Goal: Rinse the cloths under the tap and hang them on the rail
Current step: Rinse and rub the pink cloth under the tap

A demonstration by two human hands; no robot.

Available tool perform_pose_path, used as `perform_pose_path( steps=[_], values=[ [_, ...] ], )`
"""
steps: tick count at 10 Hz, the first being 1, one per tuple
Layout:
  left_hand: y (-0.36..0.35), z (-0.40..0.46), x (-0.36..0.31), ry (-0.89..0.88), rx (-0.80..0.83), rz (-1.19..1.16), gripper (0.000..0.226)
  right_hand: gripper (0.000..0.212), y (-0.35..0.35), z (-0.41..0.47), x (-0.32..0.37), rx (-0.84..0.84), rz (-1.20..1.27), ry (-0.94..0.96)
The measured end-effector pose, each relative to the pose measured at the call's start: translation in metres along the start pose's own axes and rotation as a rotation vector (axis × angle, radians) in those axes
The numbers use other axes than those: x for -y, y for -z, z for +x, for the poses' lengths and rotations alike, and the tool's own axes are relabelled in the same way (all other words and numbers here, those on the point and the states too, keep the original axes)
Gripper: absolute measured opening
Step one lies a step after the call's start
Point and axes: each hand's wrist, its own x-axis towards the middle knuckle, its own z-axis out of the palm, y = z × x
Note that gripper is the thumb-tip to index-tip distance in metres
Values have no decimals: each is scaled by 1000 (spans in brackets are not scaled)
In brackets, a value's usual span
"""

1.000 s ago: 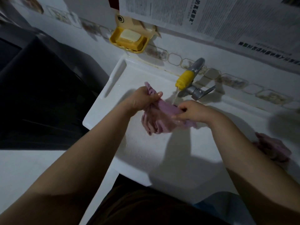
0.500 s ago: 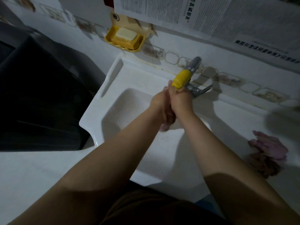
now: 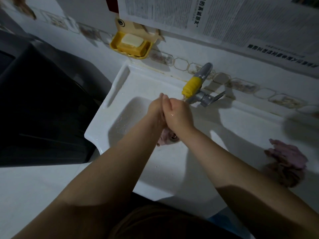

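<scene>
My left hand (image 3: 155, 109) and my right hand (image 3: 178, 114) are pressed together just under the tap's yellow nozzle (image 3: 191, 85). Between the palms they squeeze a pink cloth (image 3: 163, 138); only a small bunch of it shows below the wrists, over the drain. Most of the cloth is hidden by the hands. A second heap of pink and brownish cloths (image 3: 286, 163) lies on the white counter at the right, apart from both hands. No rail is in view.
The white sink (image 3: 103, 118) has a wet basin. A yellow soap dish (image 3: 131, 45) with a bar hangs on the tiled wall above it, newspaper sheets (image 3: 224, 18) higher up. A dark appliance (image 3: 43, 109) stands to the left.
A second ago the cloth was stretched between my two hands. They have since come together and bunched it up under the tap; the view has dropped slightly.
</scene>
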Motion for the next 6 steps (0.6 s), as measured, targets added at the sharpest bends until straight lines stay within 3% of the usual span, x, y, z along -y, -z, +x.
perform_pose_path(
  steps=[1, 2, 3, 4, 5, 6],
  values=[
    [-19, -13, 1, 170, 4, -62, 36, 48, 10, 20, -13, -48, 61, -208],
    [-17, -10, -3, 117, 12, -125, 37, 48, 8, 14, -9, -14, 159, -178],
    [-4, -3, -4, 39, 24, -41, 37, 48, 4, -6, 2, 27, 60, -22],
    [-11, -12, 2, 211, 199, -30, 53, 45, 19, 14, -14, 10, 33, -201],
    [3, -11, 3, 231, 445, -7, 62, 31, 34, 32, -25, 153, 171, -418],
    [29, -5, -7, 100, 518, 168, 54, 20, 41, 38, -35, 285, 566, -561]
  ],
)
